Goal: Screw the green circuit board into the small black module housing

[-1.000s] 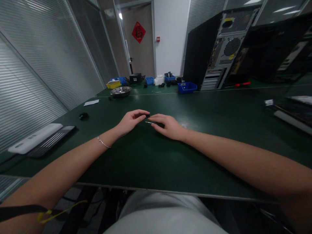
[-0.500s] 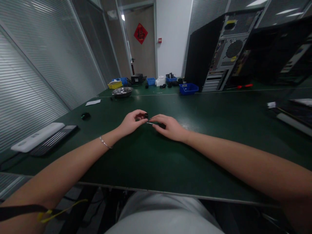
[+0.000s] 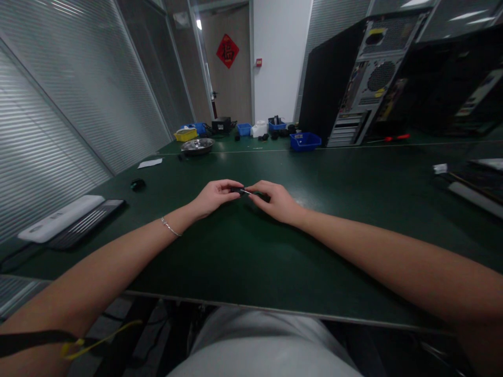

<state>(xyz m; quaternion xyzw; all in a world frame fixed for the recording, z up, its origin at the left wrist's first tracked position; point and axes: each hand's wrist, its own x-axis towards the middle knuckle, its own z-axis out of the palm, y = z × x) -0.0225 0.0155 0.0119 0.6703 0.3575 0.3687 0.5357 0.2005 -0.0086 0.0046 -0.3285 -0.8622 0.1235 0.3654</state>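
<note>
Over the middle of the green table [image 3: 236,262], my left hand [image 3: 214,198] pinches a small black part [image 3: 237,190] between thumb and fingers. Its exact kind is too small to make out. From the right, my right hand [image 3: 277,201] is closed on a thin silver rod [image 3: 245,191], like a slim pin or tool shaft. The rod's left end meets or overlaps the black part; whether it goes inside cannot be seen. The fingertips of both hands are close together.
A keyboard [image 3: 86,225], a white device [image 3: 61,217] and a mouse [image 3: 138,184] lie at the left. At the back stand a metal dish [image 3: 197,146], a blue bin [image 3: 305,141] and a computer case [image 3: 334,78]. A circuit board [image 3: 481,180] lies far right.
The black part has turned from upright to lying more level. My hands have come closer together, and the silver rod now reaches the black part.
</note>
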